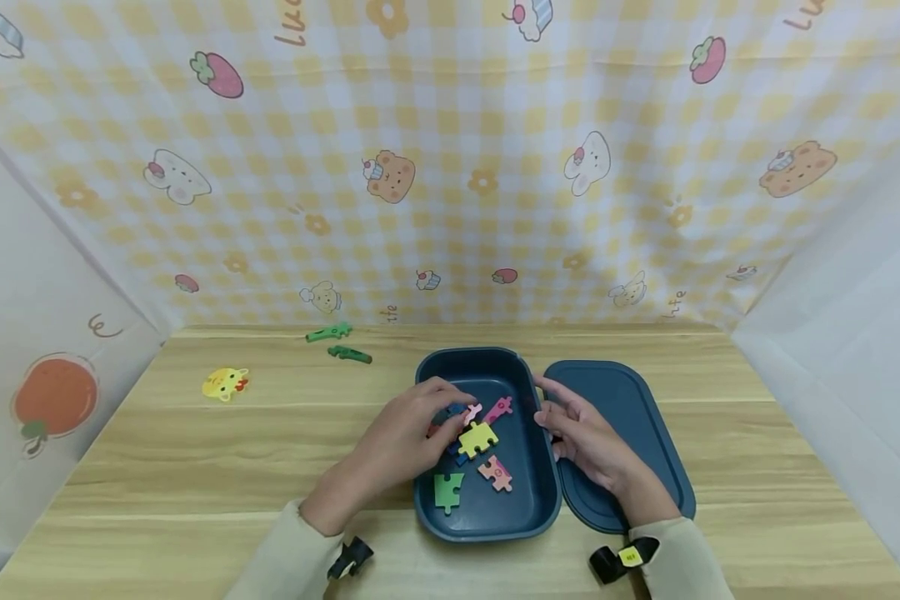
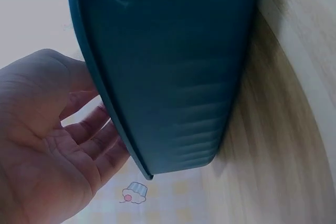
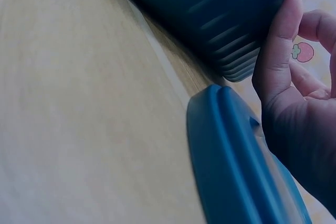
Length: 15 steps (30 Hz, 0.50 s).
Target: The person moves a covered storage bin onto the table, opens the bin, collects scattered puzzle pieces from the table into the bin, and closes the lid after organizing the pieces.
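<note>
Left hand fingers curled over pieces inside box, grip unclear; right hand relaxed, thumb on box's right rim.

one box, one lid, roughly six puzzle pieces

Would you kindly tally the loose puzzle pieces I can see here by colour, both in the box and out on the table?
Green: 3, one in the blue box at, two on the table
Yellow: 2
Pink: 2
Partly hidden under the left hand: not counted
Total: 7
</note>
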{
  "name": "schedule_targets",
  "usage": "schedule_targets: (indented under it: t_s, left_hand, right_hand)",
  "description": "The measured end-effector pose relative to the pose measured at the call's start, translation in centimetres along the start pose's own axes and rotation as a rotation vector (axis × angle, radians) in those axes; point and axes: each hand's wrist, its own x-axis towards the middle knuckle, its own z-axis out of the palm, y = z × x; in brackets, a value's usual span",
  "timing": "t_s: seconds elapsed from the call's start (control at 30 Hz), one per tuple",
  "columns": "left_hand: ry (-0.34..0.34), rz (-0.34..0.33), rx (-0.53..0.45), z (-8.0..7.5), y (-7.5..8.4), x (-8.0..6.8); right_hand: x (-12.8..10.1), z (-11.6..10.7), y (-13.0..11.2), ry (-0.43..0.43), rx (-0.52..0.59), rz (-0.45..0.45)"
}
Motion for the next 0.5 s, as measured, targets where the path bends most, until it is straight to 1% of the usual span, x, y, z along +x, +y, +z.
schedule_targets:
  t_s: [0.13, 0.27, 0.4, 0.5]
  left_hand:
    - [0.023, -0.013, 0.017, -0.6, -0.4, -0.1]
    - [0.055, -0.028, 0.011, -1.4, -0.8, 0.0]
    - [0.068, -0.061, -0.003, -2.0, -1.4, 0.0]
    - [0.074, -0.09, 0.008, -2.4, -1.9, 0.0]
  right_hand:
    - [0.1, 0.0, 0.0, 0.0, -0.007, 0.001]
    - [0.1, 0.0, 0.0, 0.001, -0.011, -0.002]
    - [0.1, 0.0, 0.0, 0.0, -0.011, -0.001]
    - [0.1, 0.0, 0.1, 0.001, -0.012, 0.002]
